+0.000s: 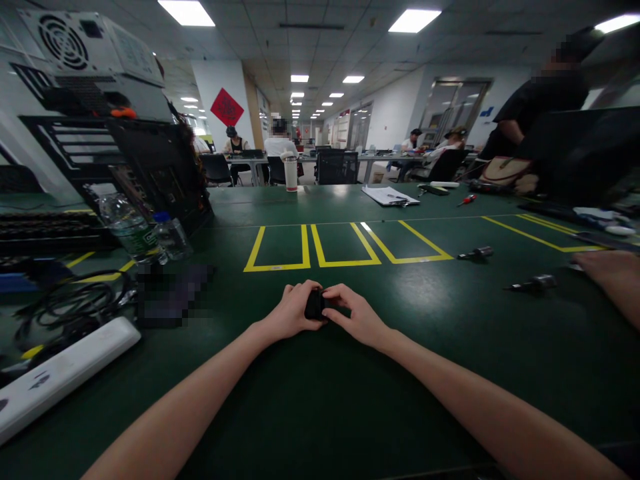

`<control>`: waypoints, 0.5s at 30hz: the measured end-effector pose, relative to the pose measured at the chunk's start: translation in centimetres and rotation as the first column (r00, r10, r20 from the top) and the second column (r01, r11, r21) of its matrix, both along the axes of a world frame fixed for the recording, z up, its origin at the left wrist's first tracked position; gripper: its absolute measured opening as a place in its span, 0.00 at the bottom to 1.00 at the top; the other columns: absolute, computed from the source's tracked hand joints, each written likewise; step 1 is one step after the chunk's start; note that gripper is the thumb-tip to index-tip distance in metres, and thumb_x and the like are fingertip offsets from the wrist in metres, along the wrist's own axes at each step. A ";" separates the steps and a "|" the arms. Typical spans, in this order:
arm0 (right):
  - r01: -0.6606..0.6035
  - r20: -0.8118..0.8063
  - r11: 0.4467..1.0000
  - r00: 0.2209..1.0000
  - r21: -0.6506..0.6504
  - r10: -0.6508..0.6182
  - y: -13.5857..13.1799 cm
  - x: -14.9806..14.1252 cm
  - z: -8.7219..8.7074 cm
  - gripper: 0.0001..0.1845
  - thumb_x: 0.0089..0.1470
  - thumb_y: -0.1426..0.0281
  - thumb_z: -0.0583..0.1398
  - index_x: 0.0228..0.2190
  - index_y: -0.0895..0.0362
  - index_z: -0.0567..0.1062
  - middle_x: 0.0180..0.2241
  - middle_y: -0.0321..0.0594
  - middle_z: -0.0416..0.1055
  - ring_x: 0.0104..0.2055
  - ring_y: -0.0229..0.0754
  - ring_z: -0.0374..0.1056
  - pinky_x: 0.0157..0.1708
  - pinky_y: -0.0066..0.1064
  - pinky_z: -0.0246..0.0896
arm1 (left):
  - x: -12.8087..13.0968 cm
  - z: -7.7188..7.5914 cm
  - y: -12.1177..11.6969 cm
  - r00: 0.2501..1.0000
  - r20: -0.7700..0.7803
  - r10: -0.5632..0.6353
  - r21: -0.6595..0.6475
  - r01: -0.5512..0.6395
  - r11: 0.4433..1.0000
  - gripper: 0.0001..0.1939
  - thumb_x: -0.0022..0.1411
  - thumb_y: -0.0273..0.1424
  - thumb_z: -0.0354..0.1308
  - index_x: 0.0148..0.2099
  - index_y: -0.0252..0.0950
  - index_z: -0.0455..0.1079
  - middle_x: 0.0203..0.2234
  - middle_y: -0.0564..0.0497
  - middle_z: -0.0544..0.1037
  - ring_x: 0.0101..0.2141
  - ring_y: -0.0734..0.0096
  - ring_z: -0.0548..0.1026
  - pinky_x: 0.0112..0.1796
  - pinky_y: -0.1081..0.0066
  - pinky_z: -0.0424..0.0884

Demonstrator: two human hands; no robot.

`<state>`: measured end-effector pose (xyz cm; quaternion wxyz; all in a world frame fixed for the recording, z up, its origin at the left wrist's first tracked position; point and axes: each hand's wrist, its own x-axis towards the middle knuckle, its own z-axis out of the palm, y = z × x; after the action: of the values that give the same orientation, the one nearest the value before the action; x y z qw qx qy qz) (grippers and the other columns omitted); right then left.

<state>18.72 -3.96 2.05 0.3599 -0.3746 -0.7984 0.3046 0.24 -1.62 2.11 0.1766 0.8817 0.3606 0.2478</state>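
Note:
Between my two hands is a small black block-like object (314, 305), low over the green table (320, 400); its exact kind is too dark to make out. My left hand (295, 308) wraps round its left side, thumb below and fingers above. From the other side my right hand (356, 313) pinches its right edge with thumb and fingertips, leaving a gap inside the curl of the hand. The fingers hide part of the object.
Yellow tape frames (346, 264) mark the table ahead. Two screwdriver-like tools (537, 284) lie at right, near another person's hand (610, 273). Left are a white power strip (70, 377), cables, a plastic bottle (125, 223) and computer cases. A clipboard (390, 196) and white tumbler (291, 175) stand farther back.

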 end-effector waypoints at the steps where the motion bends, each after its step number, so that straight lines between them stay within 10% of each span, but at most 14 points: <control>1: 0.001 0.001 1.000 1.000 -0.006 -0.001 0.0 -0.1 0.0 0.15 0.51 0.72 0.55 0.42 0.53 0.62 0.42 0.38 0.62 0.45 0.42 0.62 0.46 0.42 0.61 | 0.0 0.0 0.0 1.000 0.001 -0.003 -0.003 0.003 1.000 0.26 0.48 0.34 0.60 0.47 0.39 0.54 0.40 0.50 0.67 0.41 0.61 0.66 0.42 0.64 0.56; 15: 0.031 0.097 0.992 0.994 0.122 -0.043 -0.3 0.0 0.0 0.13 0.50 0.72 0.56 0.40 0.52 0.65 0.44 0.39 0.61 0.47 0.44 0.60 0.47 0.43 0.58 | 0.1 -0.1 0.2 1.000 -0.003 0.016 -0.011 -0.016 1.000 0.26 0.47 0.35 0.61 0.47 0.39 0.55 0.40 0.50 0.67 0.41 0.61 0.66 0.42 0.63 0.56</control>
<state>18.68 -4.25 2.06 0.3474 -0.3814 -0.8252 0.2301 0.32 -1.44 1.97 0.1792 0.8780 0.3693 0.2461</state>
